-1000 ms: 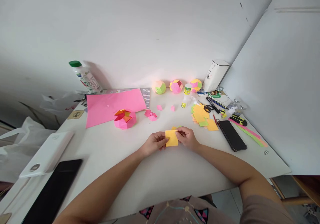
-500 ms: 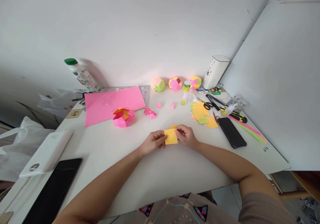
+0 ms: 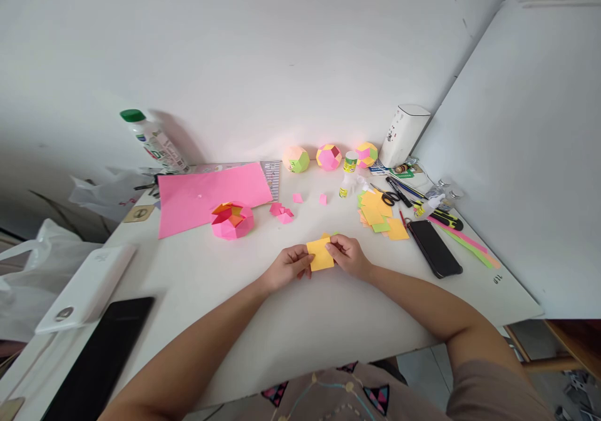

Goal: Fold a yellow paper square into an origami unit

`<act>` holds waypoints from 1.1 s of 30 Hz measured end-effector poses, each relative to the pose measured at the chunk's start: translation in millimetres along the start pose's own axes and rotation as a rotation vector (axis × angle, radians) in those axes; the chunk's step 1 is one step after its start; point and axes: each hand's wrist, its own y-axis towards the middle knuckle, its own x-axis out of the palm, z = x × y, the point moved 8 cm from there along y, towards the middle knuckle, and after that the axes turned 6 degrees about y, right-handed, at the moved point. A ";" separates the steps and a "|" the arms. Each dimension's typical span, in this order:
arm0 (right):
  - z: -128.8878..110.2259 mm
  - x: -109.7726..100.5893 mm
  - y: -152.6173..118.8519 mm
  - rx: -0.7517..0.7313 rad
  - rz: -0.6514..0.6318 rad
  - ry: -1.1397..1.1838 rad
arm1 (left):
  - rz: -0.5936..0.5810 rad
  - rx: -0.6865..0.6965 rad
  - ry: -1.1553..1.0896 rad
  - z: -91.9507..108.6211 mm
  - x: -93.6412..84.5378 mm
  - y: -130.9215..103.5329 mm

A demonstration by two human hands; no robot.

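Note:
A square yellow paper (image 3: 321, 255) is held between my two hands over the white table. My left hand (image 3: 290, 265) pinches its left edge, thumb on top. My right hand (image 3: 348, 255) grips its right upper side. Behind it, bits of yellow and green paper show near my right fingertips, partly hidden. A pink folded paper bowl with orange inside (image 3: 233, 222) sits to the left, beside small folded pink pieces (image 3: 282, 213). A loose pile of yellow, green and orange papers (image 3: 374, 210) lies to the right.
Three paper balls (image 3: 328, 157) line the wall behind a glue stick (image 3: 350, 161). At right are scissors (image 3: 390, 198), a black phone (image 3: 434, 249) and a cutter (image 3: 449, 220). A pink sheet (image 3: 213, 195) and a green-capped bottle (image 3: 157, 145) stand left.
The yellow square has tilted slightly between my fingers, its upper left corner a little further left. Both hands keep nearly the same place.

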 end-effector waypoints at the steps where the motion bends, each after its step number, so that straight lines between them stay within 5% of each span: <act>1: -0.6 0.3 -0.2 -0.007 -0.005 0.000 | -0.001 0.002 -0.013 -0.4 -0.2 0.3; 33: -3.5 3.9 -3.4 -0.100 -0.026 0.034 | 0.010 0.005 -0.216 -4.4 -1.3 4.1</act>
